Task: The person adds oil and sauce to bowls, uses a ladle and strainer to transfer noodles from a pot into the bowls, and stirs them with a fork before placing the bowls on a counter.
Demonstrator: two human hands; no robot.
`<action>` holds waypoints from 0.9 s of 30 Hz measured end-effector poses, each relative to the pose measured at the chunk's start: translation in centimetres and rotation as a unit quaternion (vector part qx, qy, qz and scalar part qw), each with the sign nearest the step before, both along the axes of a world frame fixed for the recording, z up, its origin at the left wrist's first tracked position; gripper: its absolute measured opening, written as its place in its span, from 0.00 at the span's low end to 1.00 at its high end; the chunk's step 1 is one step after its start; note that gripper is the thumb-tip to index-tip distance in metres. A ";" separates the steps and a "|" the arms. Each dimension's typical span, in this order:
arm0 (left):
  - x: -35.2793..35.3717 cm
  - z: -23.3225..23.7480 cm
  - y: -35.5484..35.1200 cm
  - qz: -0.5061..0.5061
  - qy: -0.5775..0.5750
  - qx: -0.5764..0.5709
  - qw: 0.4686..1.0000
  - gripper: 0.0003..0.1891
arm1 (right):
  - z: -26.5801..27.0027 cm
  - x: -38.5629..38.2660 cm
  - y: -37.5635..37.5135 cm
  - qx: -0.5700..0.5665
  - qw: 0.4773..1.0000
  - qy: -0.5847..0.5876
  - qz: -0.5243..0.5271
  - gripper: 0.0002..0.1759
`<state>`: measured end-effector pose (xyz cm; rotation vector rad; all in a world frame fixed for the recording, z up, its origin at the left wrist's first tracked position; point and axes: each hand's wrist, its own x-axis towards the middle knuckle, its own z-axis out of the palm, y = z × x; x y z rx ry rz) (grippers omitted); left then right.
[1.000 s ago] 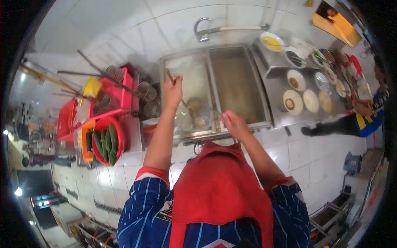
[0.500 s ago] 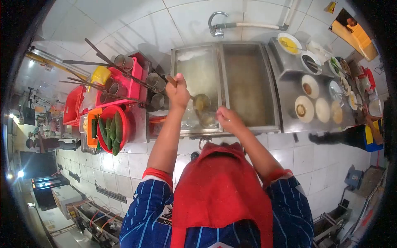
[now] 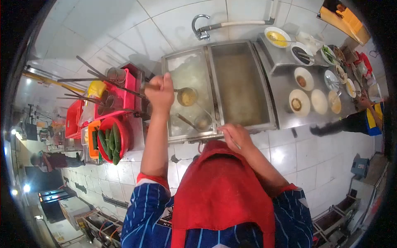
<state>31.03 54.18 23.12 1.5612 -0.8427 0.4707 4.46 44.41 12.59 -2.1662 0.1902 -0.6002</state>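
My left hand [image 3: 160, 94] is closed round the handle of a round noodle strainer [image 3: 187, 96], which holds something pale yellow over the cloudy water of the left tank [image 3: 188, 72]. Between the fingers of my right hand [image 3: 236, 137] is a long thin stick-like utensil [image 3: 213, 118]. Its far end points up and left toward that strainer. Lower in the same tank rests a second strainer [image 3: 203, 122], partly in the water, its handle leaning left and untouched.
On the right is a second liquid-filled tank [image 3: 237, 82], then a steel counter [image 3: 283, 76] with several white bowls [image 3: 299, 103]. A tap [image 3: 201, 31] is mounted behind. To the left are a red basin of cucumbers [image 3: 111, 142] and a pink crate [image 3: 130, 82] with long-handled strainers. Another person's arm [image 3: 372, 109] is at far right.
My left hand has moved left and slightly down, with its strainer raised from beside the second one. My right hand has shifted right and down. The whole view has turned a little.
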 end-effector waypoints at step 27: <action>3.8 0.2 3.6 -0.046 -0.093 -0.031 0.994 0.22 | 2.9 -7.1 9.1 0.194 0.950 0.000 -0.247 0.10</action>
